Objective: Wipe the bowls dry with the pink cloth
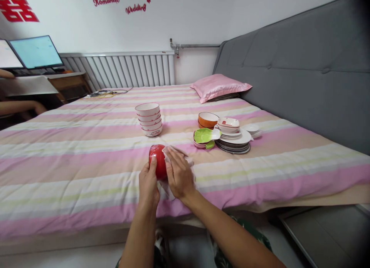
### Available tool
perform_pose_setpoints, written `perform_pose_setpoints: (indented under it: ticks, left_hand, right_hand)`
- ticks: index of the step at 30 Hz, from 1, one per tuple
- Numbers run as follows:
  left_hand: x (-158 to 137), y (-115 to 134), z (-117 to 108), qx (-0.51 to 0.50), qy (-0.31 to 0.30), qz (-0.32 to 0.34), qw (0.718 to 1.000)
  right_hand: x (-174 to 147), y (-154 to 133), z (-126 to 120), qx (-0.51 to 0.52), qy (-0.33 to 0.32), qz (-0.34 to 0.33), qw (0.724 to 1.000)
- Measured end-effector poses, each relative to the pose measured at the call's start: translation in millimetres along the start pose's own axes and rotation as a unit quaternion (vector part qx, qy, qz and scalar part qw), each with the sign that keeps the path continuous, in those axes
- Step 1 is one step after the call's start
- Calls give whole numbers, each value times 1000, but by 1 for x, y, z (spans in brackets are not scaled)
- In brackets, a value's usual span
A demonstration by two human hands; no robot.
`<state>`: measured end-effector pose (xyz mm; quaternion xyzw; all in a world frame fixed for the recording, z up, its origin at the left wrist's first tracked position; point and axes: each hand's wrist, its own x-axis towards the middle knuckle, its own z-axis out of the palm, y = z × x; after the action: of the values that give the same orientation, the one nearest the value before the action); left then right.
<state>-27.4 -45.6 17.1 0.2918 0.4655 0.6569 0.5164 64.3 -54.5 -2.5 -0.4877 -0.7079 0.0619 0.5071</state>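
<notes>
Near the front edge of the bed, my left hand (148,181) grips a red bowl (158,164) by its left side, thumb on the near face. The bowl is tipped on its side. My right hand (180,173) presses a pale cloth (187,160) against the bowl's right side, its fingers closed over the fabric. Part of the cloth hangs below the bowl. Beyond the hands stands a stack of white bowls (150,121) with red rims. Over to the right are a stack of plates (233,146), green leaf-like dishes (204,135) and orange bowls (206,119).
A striped sheet covers the bed (86,160). A pink pillow (221,87) lies by the grey headboard (295,60). Cables (108,92) rest on the far left corner. Another person's arm (20,107) shows at left, beside a desk with monitors (36,52).
</notes>
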Motion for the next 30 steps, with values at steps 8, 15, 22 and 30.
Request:
perform_pose_setpoints:
  ticks: [8,15,22,30]
  left_hand:
    - [-2,-3,2,46,-35,11,998]
    - [-3,-3,3,34,-10,23,999]
    - [1,-3,-2,-13,16,43,999]
    - [1,0,0,-103,55,44,992]
  right_hand:
    - [11,18,1,41,25,69,996]
    - [18,29,1,123,32,133,983]
    - [19,33,7,181,32,194,964]
    - [16,43,18,211,54,230,949]
